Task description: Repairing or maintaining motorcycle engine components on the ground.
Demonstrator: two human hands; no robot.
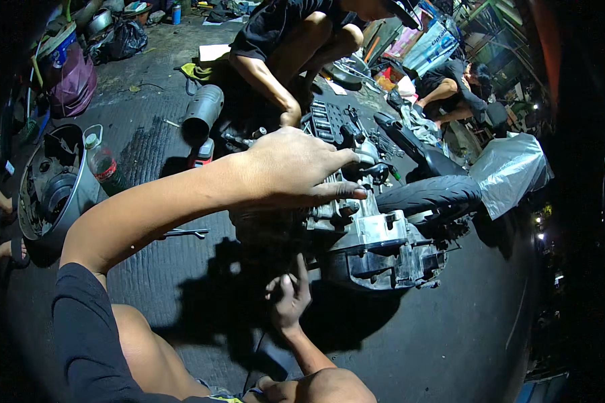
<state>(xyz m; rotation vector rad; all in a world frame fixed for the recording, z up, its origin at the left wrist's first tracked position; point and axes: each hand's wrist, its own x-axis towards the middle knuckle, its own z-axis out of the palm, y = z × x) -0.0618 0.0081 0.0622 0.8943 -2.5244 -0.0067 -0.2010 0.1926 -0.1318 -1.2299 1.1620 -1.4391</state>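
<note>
A scooter engine with silver casings lies on the dark floor, its rear tyre still attached. My left hand reaches in from the lower left and rests flat on top of the engine, fingers stretched out and thumb along the casing edge; it grips nothing that I can see. My right hand hovers low in the shadow in front of the engine, fingers apart and index finger pointing up, and looks empty. My bare knee is at the bottom edge.
A crouching person reaches a hand toward the far side of the engine. A socket tray, grey exhaust can, plastic bottle, wrench, round metal housing and clear plastic bag lie around. Another person sits at the back right.
</note>
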